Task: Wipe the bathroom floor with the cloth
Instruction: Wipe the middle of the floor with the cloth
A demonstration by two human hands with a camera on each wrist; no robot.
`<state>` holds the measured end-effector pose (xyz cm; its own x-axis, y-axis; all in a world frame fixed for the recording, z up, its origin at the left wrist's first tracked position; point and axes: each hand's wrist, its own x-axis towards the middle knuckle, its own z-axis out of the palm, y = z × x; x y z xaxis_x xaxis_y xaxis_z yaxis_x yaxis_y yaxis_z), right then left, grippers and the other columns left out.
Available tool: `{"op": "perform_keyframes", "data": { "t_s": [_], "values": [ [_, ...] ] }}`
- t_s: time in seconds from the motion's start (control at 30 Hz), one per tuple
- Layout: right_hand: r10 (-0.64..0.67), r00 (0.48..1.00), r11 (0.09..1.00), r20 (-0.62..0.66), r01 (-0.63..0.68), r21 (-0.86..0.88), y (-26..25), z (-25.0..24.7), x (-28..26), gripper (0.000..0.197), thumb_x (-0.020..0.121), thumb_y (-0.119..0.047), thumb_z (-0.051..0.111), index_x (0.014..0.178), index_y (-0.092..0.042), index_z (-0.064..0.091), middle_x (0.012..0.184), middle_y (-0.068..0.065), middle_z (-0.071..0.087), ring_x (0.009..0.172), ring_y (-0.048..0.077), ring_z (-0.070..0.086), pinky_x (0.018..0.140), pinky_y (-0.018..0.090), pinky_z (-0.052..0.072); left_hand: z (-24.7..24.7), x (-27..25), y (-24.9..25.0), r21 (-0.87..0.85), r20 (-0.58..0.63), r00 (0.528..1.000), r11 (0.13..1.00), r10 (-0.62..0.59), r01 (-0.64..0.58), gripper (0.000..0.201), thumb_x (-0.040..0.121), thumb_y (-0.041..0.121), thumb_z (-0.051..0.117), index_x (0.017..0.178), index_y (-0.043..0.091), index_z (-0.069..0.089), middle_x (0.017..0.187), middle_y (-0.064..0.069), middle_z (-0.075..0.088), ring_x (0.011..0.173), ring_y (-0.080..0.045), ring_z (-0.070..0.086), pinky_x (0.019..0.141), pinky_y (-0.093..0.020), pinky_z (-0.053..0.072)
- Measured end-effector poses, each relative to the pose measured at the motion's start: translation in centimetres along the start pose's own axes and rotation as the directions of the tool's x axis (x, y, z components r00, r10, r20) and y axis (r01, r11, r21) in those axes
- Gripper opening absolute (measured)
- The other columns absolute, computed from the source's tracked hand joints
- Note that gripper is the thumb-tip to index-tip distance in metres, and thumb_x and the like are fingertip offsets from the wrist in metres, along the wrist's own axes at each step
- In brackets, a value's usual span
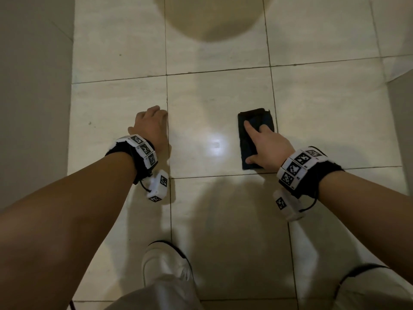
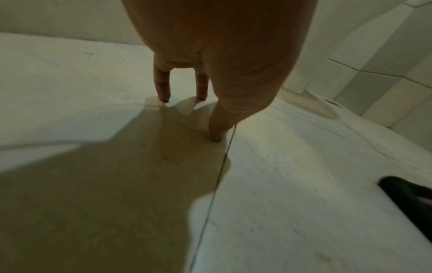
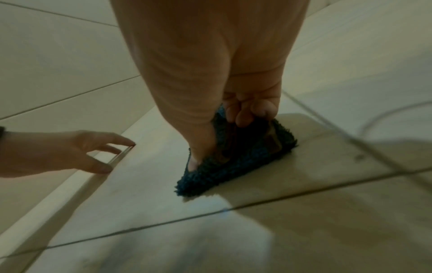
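A folded dark blue cloth (image 1: 244,148) lies on the pale tiled floor (image 1: 223,97). My right hand (image 1: 266,142) is on top of it. The index finger lies along the cloth and the thumb presses its near edge. In the right wrist view the other fingers curl into the fluffy cloth (image 3: 233,166) beneath my right hand (image 3: 205,73). My left hand (image 1: 150,121) holds nothing and stands about a tile's width to the left, propped by its fingertips on the floor beside a grout line. The left wrist view shows my left hand (image 2: 210,73) with straight fingers touching the tile, and the cloth (image 2: 406,194) at the right edge.
A wall (image 1: 33,86) runs along the left and a wall corner (image 1: 400,108) juts in at the right. A darker round patch (image 1: 212,16) lies on the tiles ahead. My white shoe (image 1: 165,262) and pale trouser knees are below the hands.
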<state>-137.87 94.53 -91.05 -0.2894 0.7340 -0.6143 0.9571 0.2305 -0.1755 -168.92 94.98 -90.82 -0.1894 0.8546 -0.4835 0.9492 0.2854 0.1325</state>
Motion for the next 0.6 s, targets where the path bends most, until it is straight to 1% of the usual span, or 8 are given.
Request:
{"op": "perform_keyframes", "data": {
  "t_s": [0.07, 0.17, 0.3, 0.37, 0.4, 0.5, 0.53, 0.6],
  "values": [
    [-0.035, 0.999, 0.999, 0.012, 0.035, 0.003, -2.2, 0.0, 0.7, 0.108, 0.085, -0.046, 0.072, 0.158, -0.025, -0.005, 0.136, 0.015, 0.037, 0.104, 0.032, 0.058, 0.08, 0.04, 0.052, -0.1, 0.1, -0.3, 0.009, -0.021, 1.0, 1.0, 0.009, -0.009, 0.073, 0.08, 0.015, 0.068, 0.145, 0.027, 0.039, 0.158, 0.006, 0.025, 0.142, -0.027, 0.023, 0.101, -0.057, 0.038],
    [-0.11, 0.993, 0.994, 0.046, 0.11, 0.003, -6.4, 0.0, 2.1, 0.108, 0.085, -0.046, 0.072, 0.157, -0.025, -0.006, 0.139, 0.015, 0.034, 0.108, 0.033, 0.056, 0.082, 0.041, 0.052, 0.0, 0.5, -0.8, 0.025, -0.036, 0.999, 0.999, 0.033, -0.032, 0.071, 0.081, 0.015, 0.069, 0.145, 0.027, 0.04, 0.157, 0.007, 0.026, 0.141, -0.026, 0.024, 0.097, -0.052, 0.038],
    [-0.218, 0.97, 0.976, 0.103, 0.219, 0.004, -12.9, 0.3, 4.4, 0.105, 0.088, -0.043, 0.07, 0.157, -0.026, -0.006, 0.142, 0.015, 0.029, 0.114, 0.033, 0.053, 0.082, 0.041, 0.05, 0.2, 1.2, -1.8, 0.022, -0.052, 0.997, 0.999, 0.05, -0.049, 0.074, 0.082, 0.022, 0.074, 0.146, 0.027, 0.038, 0.157, 0.008, 0.028, 0.141, -0.025, 0.025, 0.102, -0.051, 0.038],
    [-0.247, 0.961, 0.969, 0.125, 0.247, 0.016, -15.7, 0.3, 5.5, 0.105, 0.088, -0.043, 0.07, 0.157, -0.026, -0.007, 0.142, 0.015, 0.028, 0.116, 0.033, 0.052, 0.085, 0.042, 0.05, 0.4, 1.4, -2.2, 0.015, -0.072, 0.996, 0.998, 0.06, -0.059, 0.074, 0.082, 0.026, 0.074, 0.147, 0.028, 0.037, 0.157, 0.007, 0.029, 0.14, -0.025, 0.026, 0.104, -0.052, 0.038],
    [-0.253, 0.959, 0.967, 0.126, 0.252, 0.025, -16.8, 0.2, 6.0, 0.106, 0.087, -0.043, 0.07, 0.157, -0.025, -0.007, 0.142, 0.015, 0.028, 0.117, 0.034, 0.051, 0.085, 0.042, 0.049, 0.6, 1.4, -2.3, -0.003, -0.085, 0.994, 0.998, 0.066, -0.066, 0.072, 0.084, 0.028, 0.072, 0.147, 0.027, 0.038, 0.156, 0.007, 0.031, 0.14, -0.025, 0.027, 0.105, -0.052, 0.037],
    [-0.236, 0.967, 0.972, 0.099, 0.234, 0.035, -18.2, -0.1, 7.1, 0.109, 0.086, -0.044, 0.071, 0.157, -0.021, -0.007, 0.14, 0.016, 0.031, 0.115, 0.034, 0.052, 0.079, 0.04, 0.047, 0.8, 1.4, -2.4, -0.079, -0.12, 0.99, 0.993, 0.074, -0.084, 0.066, 0.086, 0.029, 0.067, 0.146, 0.026, 0.04, 0.154, 0.006, 0.035, 0.139, -0.025, 0.03, 0.104, -0.05, 0.037],
    [-0.23, 0.969, 0.973, 0.09, 0.227, 0.037, -18.2, -0.2, 7.3, 0.109, 0.085, -0.044, 0.072, 0.157, -0.02, -0.007, 0.139, 0.016, 0.031, 0.115, 0.034, 0.052, 0.079, 0.039, 0.046, 0.8, 1.4, -2.4, -0.095, -0.129, 0.989, 0.991, 0.077, -0.09, 0.067, 0.085, 0.028, 0.067, 0.146, 0.025, 0.04, 0.153, 0.005, 0.037, 0.138, -0.026, 0.031, 0.103, -0.05, 0.037],
    [-0.218, 0.973, 0.975, 0.076, 0.214, 0.054, -17.9, -0.7, 7.8, 0.109, 0.085, -0.043, 0.072, 0.157, -0.021, -0.006, 0.14, 0.017, 0.032, 0.115, 0.034, 0.053, 0.081, 0.041, 0.048, 0.6, 1.3, -2.4, -0.113, -0.138, 0.987, 0.989, 0.08, -0.096, 0.073, 0.08, 0.024, 0.071, 0.146, 0.024, 0.039, 0.15, 0.003, 0.04, 0.136, -0.027, 0.032, 0.103, -0.052, 0.039]
  ]
}}
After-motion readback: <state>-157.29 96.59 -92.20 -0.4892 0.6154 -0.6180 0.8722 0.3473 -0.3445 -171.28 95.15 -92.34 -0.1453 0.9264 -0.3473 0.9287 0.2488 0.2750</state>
